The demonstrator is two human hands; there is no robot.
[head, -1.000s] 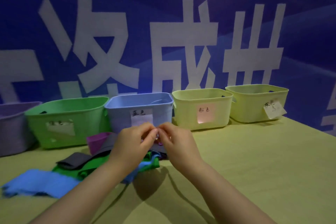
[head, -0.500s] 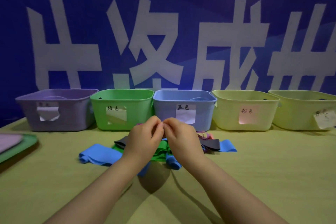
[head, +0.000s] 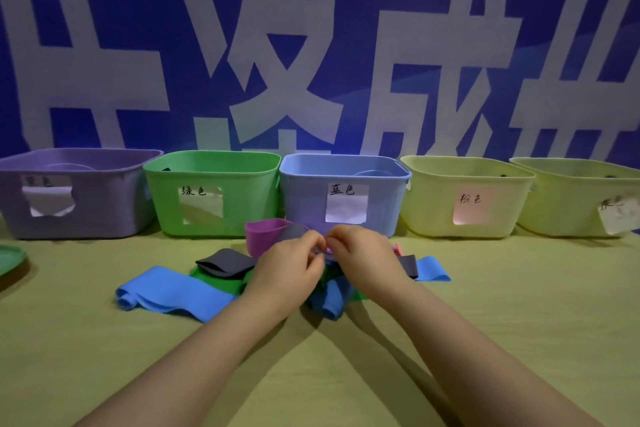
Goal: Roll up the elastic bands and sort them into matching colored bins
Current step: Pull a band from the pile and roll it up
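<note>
Elastic bands (head: 173, 291) heaped before blue bin (head: 308, 198); left hand (head: 287, 269), right hand (head: 365, 255) pinch one band (head: 327, 250).

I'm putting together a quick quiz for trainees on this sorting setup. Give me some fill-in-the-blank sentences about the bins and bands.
1. Between the green bin and the pink-labelled yellow bin stands the ____ bin.
2. The row holds ____ bins in all.
3. The flat band lying furthest left on the table is ____.
4. The far-left bin is ____.

Missing words: blue; five; blue; purple.
</note>
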